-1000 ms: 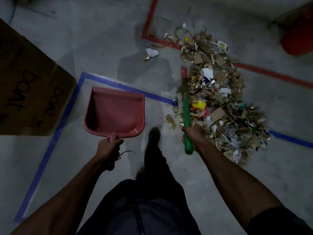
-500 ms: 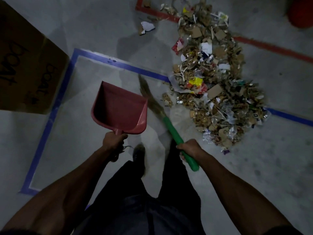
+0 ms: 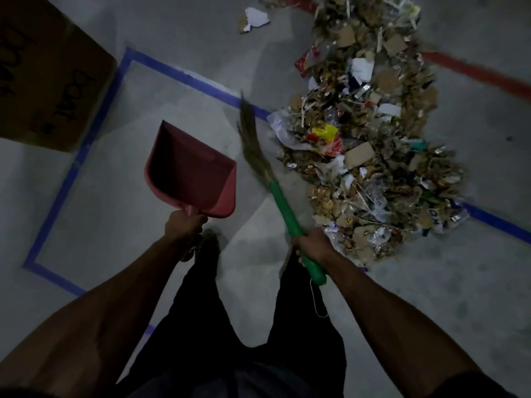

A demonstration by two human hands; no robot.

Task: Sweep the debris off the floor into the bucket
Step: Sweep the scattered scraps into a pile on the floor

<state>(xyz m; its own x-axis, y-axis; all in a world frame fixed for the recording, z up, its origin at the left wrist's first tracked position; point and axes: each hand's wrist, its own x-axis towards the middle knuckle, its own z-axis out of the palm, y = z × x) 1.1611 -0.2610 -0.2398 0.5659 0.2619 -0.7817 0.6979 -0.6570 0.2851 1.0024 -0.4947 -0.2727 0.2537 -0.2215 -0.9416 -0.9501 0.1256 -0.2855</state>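
Note:
A wide pile of debris [image 3: 370, 145], made of cardboard scraps, paper and wrappers, lies on the grey floor at the right. My right hand [image 3: 314, 245] grips the green handle of a short broom [image 3: 283, 206]. Its brown bristles [image 3: 253, 139] point up and left, just left of the pile's edge. My left hand [image 3: 184, 228] grips the handle of a red dustpan [image 3: 192, 173], held above the floor left of the broom, its mouth facing away from me. No bucket is in view.
A brown cardboard box [image 3: 43, 81] with black writing sits at the far left. Blue tape [image 3: 184, 79] marks a rectangle on the floor, and red tape [image 3: 471, 73] crosses the upper right. A torn white scrap [image 3: 255, 18] lies apart at the top. My legs are below.
The broom has swung from the middle of the pile out to its left edge, bristles now tilted left. The view has moved closer to the pile, and the red object at upper right has left the frame.

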